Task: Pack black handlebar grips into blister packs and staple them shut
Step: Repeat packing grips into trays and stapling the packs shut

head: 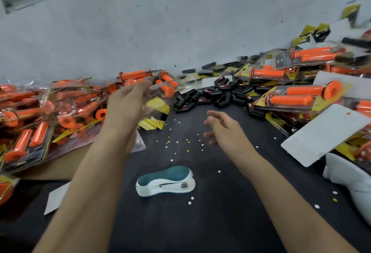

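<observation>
My left hand (124,102) is raised over the table's left middle, blurred by motion. Its fingers hold a clear blister pack (155,102) with a yellow card inside; the grip itself is smeared. To the right, my right hand (222,128) hovers above the black table (220,202) with relaxed fingers, holding nothing. A heap of loose black handlebar grips (216,94) lies at the back centre, just beyond both hands. A white and teal stapler (166,181) rests on the table near me, between my forearms, untouched.
Packs of orange grips are piled at the left (40,112) and stacked at the right (301,94). A white backing card (325,132) juts out from the right stack, above a white bag (351,178). Small white and yellow paper bits dot the table. A grey wall stands behind.
</observation>
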